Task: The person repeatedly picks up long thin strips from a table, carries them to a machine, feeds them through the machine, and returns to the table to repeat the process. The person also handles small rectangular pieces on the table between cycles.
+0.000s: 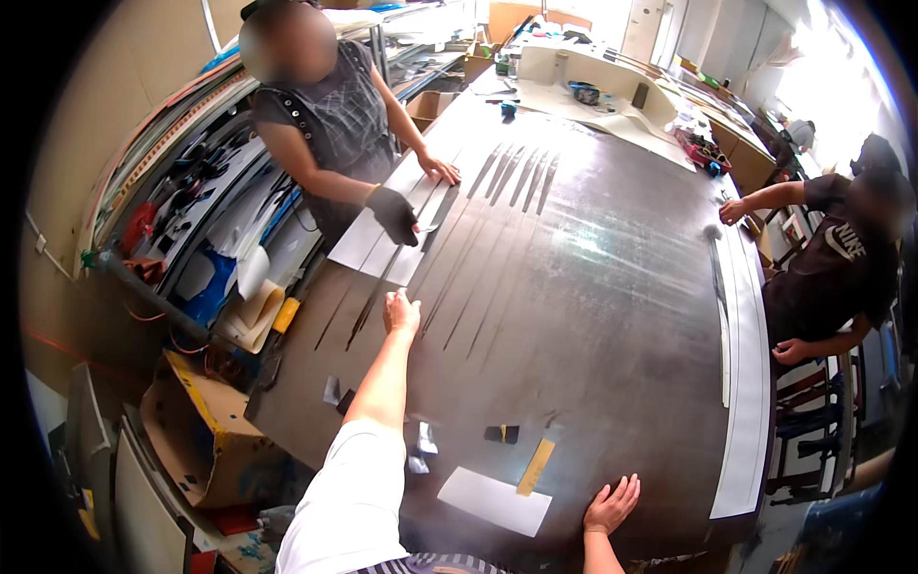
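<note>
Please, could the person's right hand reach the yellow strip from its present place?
Probably yes: the right hand rests on the dark tabletop, and nothing appears to stand between it and the yellow strip.

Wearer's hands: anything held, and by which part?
Left hand: can't tell; fingertips are at the near end of the white sheet by the co-worker's gloved hand, but any pinch is hidden. Right hand: nothing; it lies open on the dark tabletop.

Sheet (pixel 356 241) at left on table (pixel 602 373), strip (pixel 741 421) along right edge, card (pixel 483 499) near front, 1 box (pixel 215 435) left of table
</note>
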The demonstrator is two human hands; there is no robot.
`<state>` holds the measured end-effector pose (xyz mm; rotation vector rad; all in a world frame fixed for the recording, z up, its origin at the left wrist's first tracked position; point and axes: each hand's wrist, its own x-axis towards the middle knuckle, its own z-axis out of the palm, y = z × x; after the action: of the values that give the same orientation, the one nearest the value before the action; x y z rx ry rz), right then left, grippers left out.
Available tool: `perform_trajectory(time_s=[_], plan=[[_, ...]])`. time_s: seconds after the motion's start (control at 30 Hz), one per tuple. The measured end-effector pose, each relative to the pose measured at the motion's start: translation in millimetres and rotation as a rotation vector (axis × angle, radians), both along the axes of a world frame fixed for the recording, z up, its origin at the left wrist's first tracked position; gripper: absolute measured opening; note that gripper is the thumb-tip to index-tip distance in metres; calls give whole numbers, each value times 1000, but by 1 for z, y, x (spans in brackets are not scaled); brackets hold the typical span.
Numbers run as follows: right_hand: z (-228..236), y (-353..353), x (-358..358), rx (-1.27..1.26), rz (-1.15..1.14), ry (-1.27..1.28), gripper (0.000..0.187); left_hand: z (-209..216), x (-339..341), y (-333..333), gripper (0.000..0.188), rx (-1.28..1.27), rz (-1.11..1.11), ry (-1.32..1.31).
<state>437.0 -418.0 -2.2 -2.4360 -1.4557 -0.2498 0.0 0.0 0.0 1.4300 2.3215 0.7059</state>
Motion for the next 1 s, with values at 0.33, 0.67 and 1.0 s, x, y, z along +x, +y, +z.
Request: perform_trajectory(time_s=[0.33,0.67,1.0], plan=[[0,20,-4,9,15,-22,42,6,64,45,23,165,-297,95],[0,20,-3,2,8,-22,42,-3,85,58,20,175,-318,155],[4,20,-3,-23,-9,-7,44,17,175,40,19,109,-510,110]])
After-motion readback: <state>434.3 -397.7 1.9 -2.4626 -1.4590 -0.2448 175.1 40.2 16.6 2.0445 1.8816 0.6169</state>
